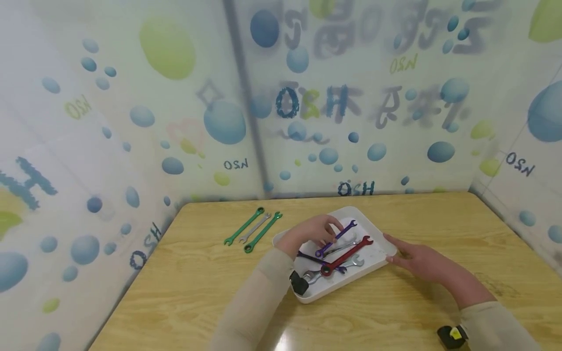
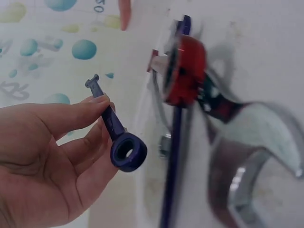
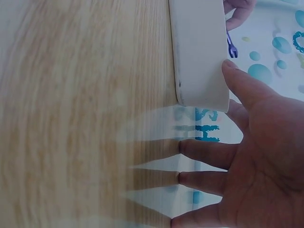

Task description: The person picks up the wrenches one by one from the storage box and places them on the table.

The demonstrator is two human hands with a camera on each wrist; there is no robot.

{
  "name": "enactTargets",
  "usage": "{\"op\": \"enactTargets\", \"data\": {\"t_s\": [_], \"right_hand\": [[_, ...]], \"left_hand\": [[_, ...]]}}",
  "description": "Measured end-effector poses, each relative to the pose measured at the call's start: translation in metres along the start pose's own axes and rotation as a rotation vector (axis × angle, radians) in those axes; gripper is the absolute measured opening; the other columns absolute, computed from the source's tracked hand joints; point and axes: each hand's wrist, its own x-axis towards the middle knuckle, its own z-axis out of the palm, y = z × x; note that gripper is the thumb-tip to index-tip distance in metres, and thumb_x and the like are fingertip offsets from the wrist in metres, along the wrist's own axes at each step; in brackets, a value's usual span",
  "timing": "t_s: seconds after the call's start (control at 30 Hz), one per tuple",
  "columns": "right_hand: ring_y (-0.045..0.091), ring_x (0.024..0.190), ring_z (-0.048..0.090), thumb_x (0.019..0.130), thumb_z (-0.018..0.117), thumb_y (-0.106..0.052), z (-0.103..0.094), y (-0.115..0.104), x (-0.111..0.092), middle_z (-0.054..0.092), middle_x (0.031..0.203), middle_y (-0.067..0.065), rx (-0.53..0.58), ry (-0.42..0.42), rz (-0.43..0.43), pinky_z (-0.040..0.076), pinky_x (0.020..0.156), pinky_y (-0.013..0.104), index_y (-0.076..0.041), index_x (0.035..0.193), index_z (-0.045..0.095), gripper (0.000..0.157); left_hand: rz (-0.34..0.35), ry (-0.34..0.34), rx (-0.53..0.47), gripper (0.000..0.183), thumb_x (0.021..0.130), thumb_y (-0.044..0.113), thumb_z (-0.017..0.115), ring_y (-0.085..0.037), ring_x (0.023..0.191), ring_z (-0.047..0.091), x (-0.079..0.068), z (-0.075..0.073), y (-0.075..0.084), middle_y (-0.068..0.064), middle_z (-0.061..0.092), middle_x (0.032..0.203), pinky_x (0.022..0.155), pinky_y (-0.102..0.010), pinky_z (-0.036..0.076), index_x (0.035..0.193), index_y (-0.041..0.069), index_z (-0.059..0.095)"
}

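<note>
Over the white tray (image 1: 373, 256), my left hand (image 1: 313, 229) pinches a small purple combination wrench (image 1: 337, 237) between thumb and fingers. Its ring end (image 2: 128, 152) faces the camera in the left wrist view. Below it in the tray lie a red wrench (image 1: 349, 256), a dark purple wrench (image 1: 322, 262) and silver wrenches (image 1: 356, 261), some crossing each other. At the tray's right corner is my right hand (image 1: 419, 261), its fingers fairly straight and spread. In the right wrist view its thumb (image 3: 237, 76) touches the tray's edge.
Left of the tray, two green wrenches (image 1: 243, 226) flank a silver wrench (image 1: 255, 228) on the wooden table (image 1: 184, 282). Patterned curtain walls (image 1: 298, 161) stand along the table's back and sides.
</note>
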Motion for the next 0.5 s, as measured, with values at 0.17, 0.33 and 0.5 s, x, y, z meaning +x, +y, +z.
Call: {"op": "enactTargets", "data": {"t_s": [0.17, 0.33, 0.5], "right_hand": [[0.057, 0.126, 0.037, 0.094, 0.05, -0.059, 0.0, 0.0, 0.002, 0.038, 0.142, 0.035, -0.009, -0.003, -0.005, 0.033, 0.096, 0.068, -0.012, 0.154, 0.028, 0.079], [0.057, 0.125, 0.038, 0.094, 0.05, -0.059, 0.0, 0.0, 0.003, 0.039, 0.141, 0.036, -0.012, -0.009, -0.014, 0.034, 0.095, 0.068, -0.011, 0.154, 0.028, 0.079], [0.056, 0.125, 0.039, 0.094, 0.051, -0.06, 0.0, 0.002, 0.003, 0.04, 0.141, 0.035, -0.021, -0.008, -0.014, 0.034, 0.096, 0.067, -0.011, 0.153, 0.029, 0.08]], "left_hand": [[0.015, 0.018, -0.012, 0.032, 0.091, 0.007, 0.069, -0.017, 0.085, 0.062, -0.01, -0.01, 0.01, -0.003, 0.063, 0.097, 0.071, -0.032, 0.056, 0.122, 0.016, 0.065], [0.013, 0.054, -0.021, 0.031, 0.092, 0.006, 0.068, -0.017, 0.088, 0.062, -0.021, -0.021, 0.017, -0.003, 0.063, 0.099, 0.072, -0.032, 0.056, 0.122, 0.016, 0.065], [0.012, 0.073, -0.004, 0.032, 0.092, 0.006, 0.068, -0.019, 0.087, 0.064, -0.031, -0.032, 0.018, -0.005, 0.064, 0.101, 0.071, -0.032, 0.056, 0.123, 0.015, 0.064]]}}
